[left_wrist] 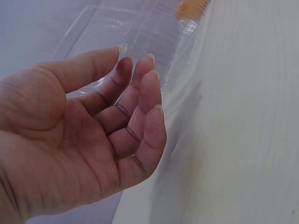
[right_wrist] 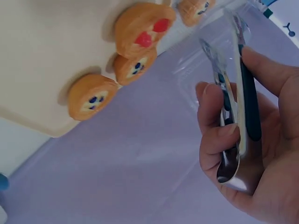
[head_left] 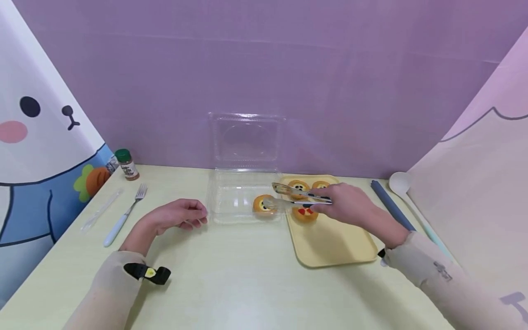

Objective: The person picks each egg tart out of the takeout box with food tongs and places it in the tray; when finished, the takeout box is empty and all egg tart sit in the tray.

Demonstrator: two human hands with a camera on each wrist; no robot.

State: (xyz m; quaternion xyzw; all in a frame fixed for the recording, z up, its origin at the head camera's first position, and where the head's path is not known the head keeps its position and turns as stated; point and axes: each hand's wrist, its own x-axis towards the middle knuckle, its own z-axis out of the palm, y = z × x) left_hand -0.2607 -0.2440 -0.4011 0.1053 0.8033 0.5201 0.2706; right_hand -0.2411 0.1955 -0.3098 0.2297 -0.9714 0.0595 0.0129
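Observation:
My right hand (head_left: 348, 204) holds a pair of metal tongs (right_wrist: 247, 102) with dark grips, thumb on one arm and fingers curled round the other. The tongs' two ends stand apart; one overlaps a round bun (head_left: 257, 204) with a face on it in the head view. That bun lies at the right side of a clear plastic container (head_left: 231, 201) whose lid (head_left: 247, 137) stands up behind. Three more face buns (right_wrist: 93, 97) sit on a yellow tray (head_left: 334, 247) beneath the tongs. Beside the container's left edge, my left hand (head_left: 179, 215) is empty, fingers loosely bent.
On the left are a fork (head_left: 123, 222) with a pale handle, a clear plastic strip (head_left: 101, 211) and a green-capped jar (head_left: 127, 165). Right of the tray lie a dark blue rod (head_left: 389, 204) and a white spoon (head_left: 400, 183). A purple backdrop (head_left: 247, 68) rises behind the table.

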